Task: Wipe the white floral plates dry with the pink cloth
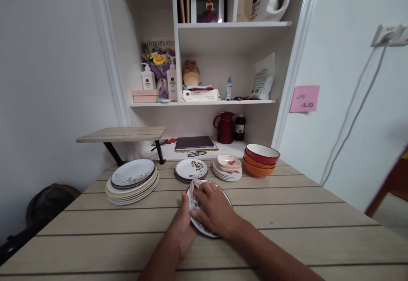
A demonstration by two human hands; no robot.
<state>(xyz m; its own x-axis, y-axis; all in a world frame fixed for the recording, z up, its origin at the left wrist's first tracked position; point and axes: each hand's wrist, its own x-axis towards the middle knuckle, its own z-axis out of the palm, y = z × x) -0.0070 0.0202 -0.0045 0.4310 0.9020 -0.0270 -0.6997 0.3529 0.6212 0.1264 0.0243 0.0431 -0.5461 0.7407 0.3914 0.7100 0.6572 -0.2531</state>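
A white plate (204, 227) with a dark rim and a brown pattern is tilted up over the near middle of the table. My left hand (182, 225) grips its left edge, thumb up along the rim. Over the plate's face lies my right hand (214, 206), its fingers closed on a pale cloth (193, 187) pressed against the upper left rim. Most of the plate's middle is hidden under that hand. Just behind it is a short stack of similar small plates (191, 169).
Large stacked plates (132, 183) stand at left, below a small raised wooden shelf (123, 134). Small plates (228, 174) topped by pink dishes (228, 161) and stacked red and orange bowls (261, 157) stand at back right. Behind are glasses (196, 154), a laptop (195, 142) and a red jug (225, 128).
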